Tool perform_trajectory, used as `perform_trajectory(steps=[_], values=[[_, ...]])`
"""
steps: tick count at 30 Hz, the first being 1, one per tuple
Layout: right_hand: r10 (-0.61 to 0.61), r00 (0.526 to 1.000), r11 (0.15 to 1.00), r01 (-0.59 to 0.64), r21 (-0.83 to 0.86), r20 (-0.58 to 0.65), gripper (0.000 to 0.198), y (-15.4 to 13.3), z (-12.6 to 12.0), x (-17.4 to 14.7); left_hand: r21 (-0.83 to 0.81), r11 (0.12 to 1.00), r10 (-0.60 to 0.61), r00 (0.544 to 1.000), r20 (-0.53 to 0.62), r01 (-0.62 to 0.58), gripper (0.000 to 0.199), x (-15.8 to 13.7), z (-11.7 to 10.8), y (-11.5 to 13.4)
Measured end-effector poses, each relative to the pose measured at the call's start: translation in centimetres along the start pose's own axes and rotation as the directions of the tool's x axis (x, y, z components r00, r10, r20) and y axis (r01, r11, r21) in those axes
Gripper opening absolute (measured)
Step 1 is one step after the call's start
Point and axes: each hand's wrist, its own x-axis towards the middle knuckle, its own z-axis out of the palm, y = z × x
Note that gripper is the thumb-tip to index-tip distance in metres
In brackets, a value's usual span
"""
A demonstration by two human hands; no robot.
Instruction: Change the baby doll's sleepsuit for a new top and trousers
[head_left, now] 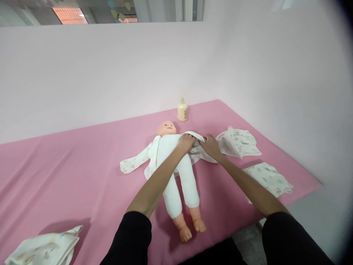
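Observation:
A baby doll (pixel 168 152) with a white cloth body lies on its back, its feet towards me. Under it is a white printed baby shirt (pixel 135 162), with one sleeve around the doll's arm at the left. The rest of the shirt spreads out to the right. My left hand (pixel 187 142) is closed beside the doll's chest, just below its other arm (pixel 194 134); what its fingers grip is hidden. At that arm's far end, my right hand (pixel 210 147) pinches the white cloth limb, close above the shirt fabric. The tip of the limb is covered by my fingers.
The pink table cover (pixel 82 176) runs to a white wall. A cream pump bottle (pixel 182 110) stands behind the doll's head. Folded printed cloth (pixel 268 178) lies at the right, and another printed cloth (pixel 45 246) lies at the front left.

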Motion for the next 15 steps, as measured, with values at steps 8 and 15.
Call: perform_trajectory(steps=[8,15], values=[[-0.02,0.98,0.999,0.012,0.043,0.199,0.023,-2.2,-0.1,-1.3,-0.009,0.997,-0.073,0.997,-0.017,0.073,0.03,-2.2,-1.8,0.7],[-0.104,0.974,0.976,0.061,0.207,0.203,0.016,-6.2,1.2,-0.2,-0.207,0.857,-0.513,0.823,-0.244,0.473,0.049,-13.1,-1.3,-3.1]])
